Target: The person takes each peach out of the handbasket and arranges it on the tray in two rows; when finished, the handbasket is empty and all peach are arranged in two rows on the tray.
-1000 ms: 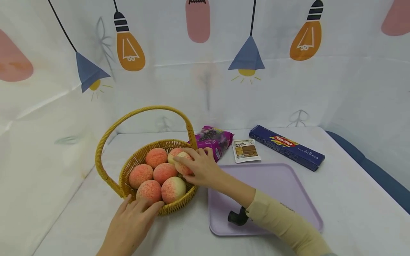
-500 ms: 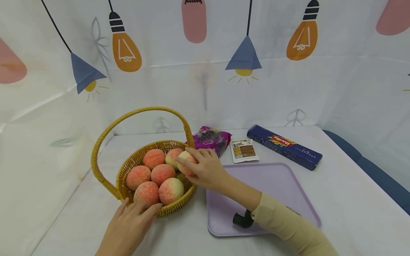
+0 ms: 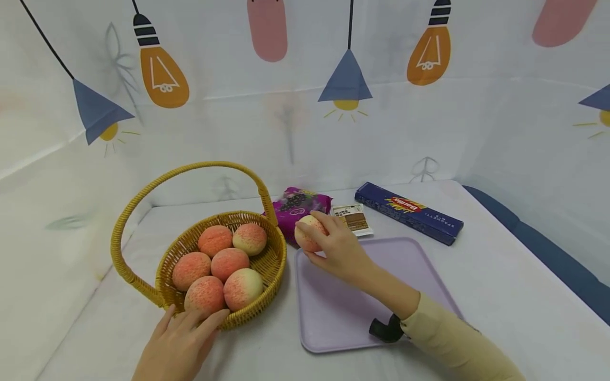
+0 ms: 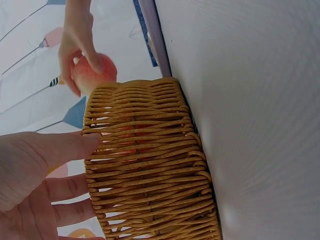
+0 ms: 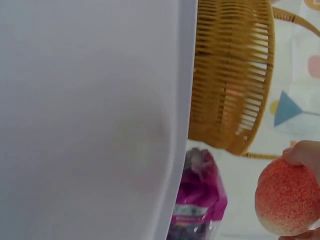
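My right hand grips a pink-and-cream peach between thumb and fingers, in the air near the lavender tray's far left corner. In the right wrist view the peach shows its red side, pinched at the right edge. A yellow wicker basket with a tall handle stands on the left, holding several more peaches. At its near rim is my left hand; the left wrist view has the thumb against the outer wicker and the other fingers behind the rim.
The lavender tray lies right of the basket, bearing a black elbow-shaped piece partly under my right sleeve. Behind it are a purple bag, a small white-and-brown packet and a blue spaghetti box.
The right hand has lifted the peach out of the basket and carried it rightward toward the tray. My left hand stays at the basket rim. The head view has shifted slightly right.
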The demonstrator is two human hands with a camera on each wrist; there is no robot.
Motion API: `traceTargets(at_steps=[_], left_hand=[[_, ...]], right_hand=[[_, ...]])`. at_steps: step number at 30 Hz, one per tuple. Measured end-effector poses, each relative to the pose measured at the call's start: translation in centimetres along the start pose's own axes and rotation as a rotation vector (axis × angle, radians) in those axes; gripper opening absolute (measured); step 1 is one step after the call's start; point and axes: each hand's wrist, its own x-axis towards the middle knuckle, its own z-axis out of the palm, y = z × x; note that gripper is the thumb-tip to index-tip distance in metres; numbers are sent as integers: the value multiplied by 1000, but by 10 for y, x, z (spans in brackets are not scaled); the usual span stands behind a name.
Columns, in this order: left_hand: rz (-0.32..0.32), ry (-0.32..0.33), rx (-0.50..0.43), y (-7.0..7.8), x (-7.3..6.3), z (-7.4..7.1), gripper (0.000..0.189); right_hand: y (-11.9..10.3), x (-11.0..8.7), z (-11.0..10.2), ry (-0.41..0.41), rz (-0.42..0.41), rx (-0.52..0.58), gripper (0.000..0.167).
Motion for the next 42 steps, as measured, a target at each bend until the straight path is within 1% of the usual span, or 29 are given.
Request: traceTargets(at_steps=[6, 10, 13, 14, 16, 18, 19, 21, 23, 24, 26, 28, 30, 32, 33, 38, 39, 40, 42], left_hand=[[10, 37, -11, -1, 1, 1, 65], [4, 12, -17, -2, 0, 1, 67], [-2, -15, -19, -3, 0, 1, 68], [-1, -22, -20, -4, 0, 1, 58], [2, -35, -18, -4, 0, 0, 56], [9, -64, -23, -3, 1, 0, 36], [14, -79, -25, -3, 2, 0, 30], [17, -110, -28, -1, 2, -1, 35], [23, -139, -33, 1, 2, -3, 58], [22, -141, -40, 2, 2, -4, 57], [46, -112, -51, 2, 1, -4, 58], [91, -68, -58, 1, 0, -4, 65], [131, -21, -65, 1, -1, -3, 78], [168, 12, -63, 1, -1, -2, 77], [175, 18, -65, 0, 0, -3, 76], [178, -1, -54, 1, 2, -3, 44], [174, -5, -57, 2, 3, -3, 40], [177, 3, -64, 2, 3, -3, 38], [178, 23, -100, 2, 3, -2, 42]], right_hand=[[22, -18, -7, 2, 22, -33, 58], [34, -30, -13, -12, 43, -43, 57], [42, -37, -21, -44, 79, -34, 57], [44, -40, -23, -55, 89, -35, 56], [49, -45, -29, -76, 106, -35, 55], [55, -52, -36, -93, 118, -46, 54], [58, -56, -39, -101, 120, -55, 55], [65, -63, -45, -117, 113, -76, 56], [70, -68, -50, -137, 105, -96, 59], [73, -70, -52, -147, 99, -103, 60], [77, -73, -56, -171, 93, -109, 61], [81, -75, -60, -194, 92, -115, 61], [84, -78, -63, -216, 86, -115, 62], [87, -81, -66, -246, 80, -115, 62], [88, -83, -68, -264, 75, -115, 62], [95, -92, -78, -372, 68, -112, 62], [97, -94, -80, -388, 66, -116, 60], [98, -97, -81, -401, 64, -118, 59], [99, -101, -82, -422, 58, -121, 55]])
